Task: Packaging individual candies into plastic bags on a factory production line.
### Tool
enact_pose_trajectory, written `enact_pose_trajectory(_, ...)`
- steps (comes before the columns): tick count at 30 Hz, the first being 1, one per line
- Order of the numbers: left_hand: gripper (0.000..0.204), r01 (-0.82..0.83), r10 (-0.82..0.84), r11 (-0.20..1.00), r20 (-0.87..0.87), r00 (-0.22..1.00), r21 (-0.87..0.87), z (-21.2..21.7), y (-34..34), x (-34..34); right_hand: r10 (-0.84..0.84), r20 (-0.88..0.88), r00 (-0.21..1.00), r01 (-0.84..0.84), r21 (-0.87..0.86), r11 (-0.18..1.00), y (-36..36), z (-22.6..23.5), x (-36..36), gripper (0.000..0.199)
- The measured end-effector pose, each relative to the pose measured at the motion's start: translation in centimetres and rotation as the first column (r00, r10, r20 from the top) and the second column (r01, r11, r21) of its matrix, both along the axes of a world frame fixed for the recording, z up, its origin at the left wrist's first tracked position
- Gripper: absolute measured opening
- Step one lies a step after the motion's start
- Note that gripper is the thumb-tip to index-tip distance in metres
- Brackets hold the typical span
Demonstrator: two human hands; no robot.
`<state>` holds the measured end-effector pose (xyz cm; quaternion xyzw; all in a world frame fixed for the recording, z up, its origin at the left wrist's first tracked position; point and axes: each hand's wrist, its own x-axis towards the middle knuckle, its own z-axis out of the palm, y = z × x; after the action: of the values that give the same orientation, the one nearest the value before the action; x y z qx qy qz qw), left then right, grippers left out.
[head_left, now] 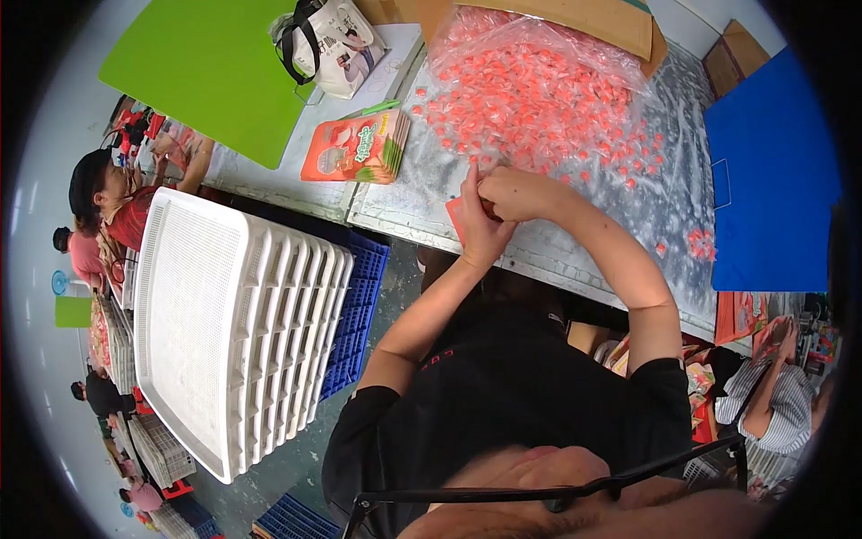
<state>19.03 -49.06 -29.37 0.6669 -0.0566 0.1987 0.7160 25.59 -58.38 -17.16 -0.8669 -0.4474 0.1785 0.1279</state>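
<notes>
Over the table's near edge, my two hands are close together. My left hand [484,229] is closed on a flat red-orange printed packet [455,218], whose corner sticks out beside the palm. My right hand [514,194] is bent in against the left one, its fingers curled together; whatever they pinch is hidden. Just beyond them spreads a heap of small red pieces in clear wrapping [530,108], spilling from a cardboard box [620,31] lined with clear plastic. To the left of the heap lies a stack of red-orange printed packets [346,153].
A green pen [375,108] and a white bag with black handles [337,45] lie near a green board [206,72]. At the right stands a blue board [772,180]. Stacked white trays [193,314] rise on blue crates [355,314] at my left. Other people work on both sides.
</notes>
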Motion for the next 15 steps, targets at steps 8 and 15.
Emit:
enact_pose_trajectory(8, 0.082, -0.029, -0.050, 0.928, 0.201, 0.978, 0.372, 3.8, 7.5, 1.0, 0.181, 0.111, 0.977, -0.172, -0.085, 0.981, -3.5, 1.4, -2.1, 0.010)
enact_pose_trajectory(15, 0.028, 0.502, -0.459, 0.861, -0.298, 0.837, 0.081, 2.7, 8.3, 1.6, 0.070, 0.320, 0.945, -0.172, 0.303, 0.937, -4.8, 2.1, -3.8, 0.013)
